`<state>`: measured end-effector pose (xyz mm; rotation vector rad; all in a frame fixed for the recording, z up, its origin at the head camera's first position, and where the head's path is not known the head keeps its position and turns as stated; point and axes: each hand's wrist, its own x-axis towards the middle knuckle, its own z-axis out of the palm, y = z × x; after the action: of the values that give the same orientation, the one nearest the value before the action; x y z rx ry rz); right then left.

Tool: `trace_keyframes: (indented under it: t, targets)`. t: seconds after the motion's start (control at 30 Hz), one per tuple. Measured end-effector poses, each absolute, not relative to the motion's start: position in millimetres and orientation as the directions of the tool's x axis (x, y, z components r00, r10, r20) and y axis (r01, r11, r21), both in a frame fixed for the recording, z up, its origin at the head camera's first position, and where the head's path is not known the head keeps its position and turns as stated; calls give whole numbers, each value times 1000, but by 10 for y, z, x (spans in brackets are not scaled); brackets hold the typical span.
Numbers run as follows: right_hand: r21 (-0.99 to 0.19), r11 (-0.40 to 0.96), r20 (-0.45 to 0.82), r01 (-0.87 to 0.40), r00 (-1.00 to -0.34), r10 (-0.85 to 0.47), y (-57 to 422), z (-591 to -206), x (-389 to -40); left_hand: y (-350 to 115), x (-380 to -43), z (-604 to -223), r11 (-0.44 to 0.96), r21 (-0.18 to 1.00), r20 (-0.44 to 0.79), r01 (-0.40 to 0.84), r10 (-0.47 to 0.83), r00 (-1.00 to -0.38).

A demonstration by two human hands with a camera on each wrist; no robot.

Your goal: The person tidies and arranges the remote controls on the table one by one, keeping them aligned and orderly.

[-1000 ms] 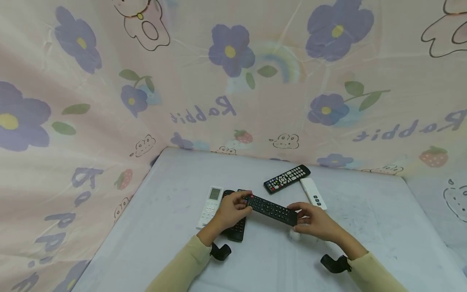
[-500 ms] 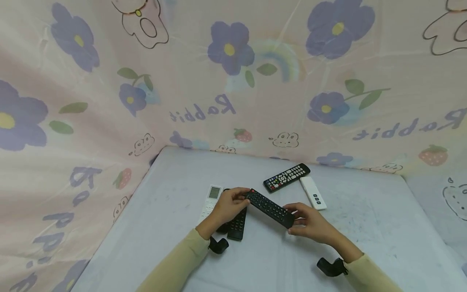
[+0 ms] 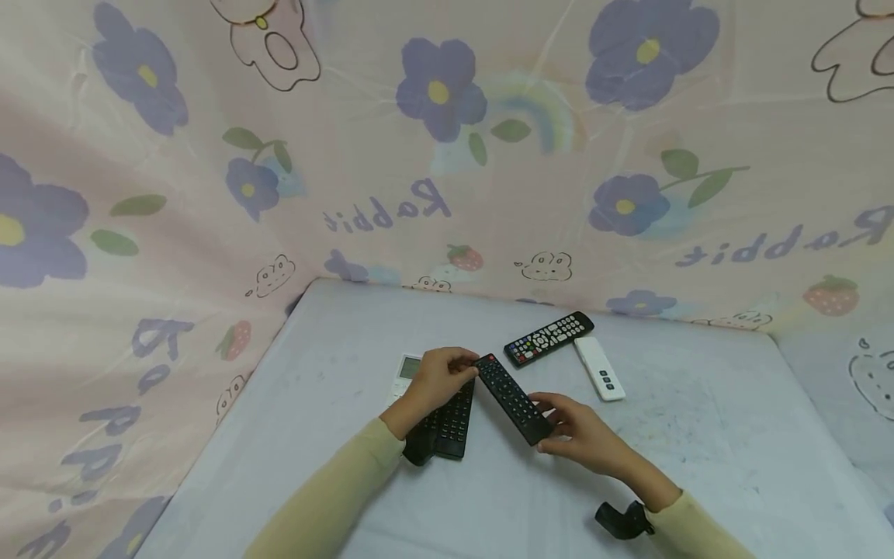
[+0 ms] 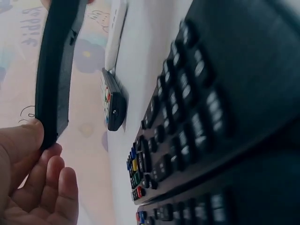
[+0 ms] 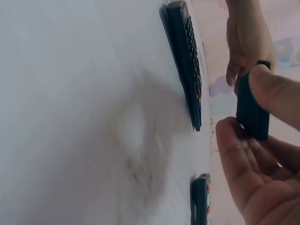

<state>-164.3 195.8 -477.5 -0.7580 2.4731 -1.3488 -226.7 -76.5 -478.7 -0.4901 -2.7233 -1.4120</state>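
Between my two hands a slim black remote control (image 3: 513,397) is held above the table, sloping down to the right. My left hand (image 3: 436,380) pinches its far end, beside the red button, between thumb and fingers. At the near end, my right hand (image 3: 580,435) grips it, thumb on one side and fingertips on the other, as the right wrist view shows of the remote (image 5: 252,108). Under my left hand and wrist lie a black remote (image 3: 455,423), a second black one alongside it, mostly covered, and a white remote with a display (image 3: 403,376), partly hidden.
Farther back lies a black remote with white buttons (image 3: 549,339). A white remote with few buttons (image 3: 599,369) lies just right of it. The table (image 3: 335,466) has a white cover and meets a flower-print curtain (image 3: 503,233) behind and at the left.
The held remote has turned to a steeper slant, its near end swinging left and toward me. My right hand has moved left and nearer; my left hand has risen slightly.
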Motion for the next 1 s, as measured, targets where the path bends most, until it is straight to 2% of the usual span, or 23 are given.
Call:
trace_keyframes:
  t: [0.4, 0.53, 0.73, 1.0]
  targets:
    - [-843, 463, 35, -273, -888, -459, 1731, -4836, -1547, -752, -2564, -4648, 572, 730, 94, 373, 457, -884]
    - [-843, 464, 54, -272, -901, -430, 1658, -4856, -1527, -756, -2630, -4626, 589, 722, 54, 363, 475, -878]
    - [-786, 540, 92, -301, -921, -380, 1527, -4874, -1500, -718, -2707, -4669, 615, 712, -1, 339, 484, -875]
    - [-776, 597, 36, -204, -959, -282, 1333, -4931, -1509, -670, -2800, -4771, 670, 676, -88, 307, 487, -869]
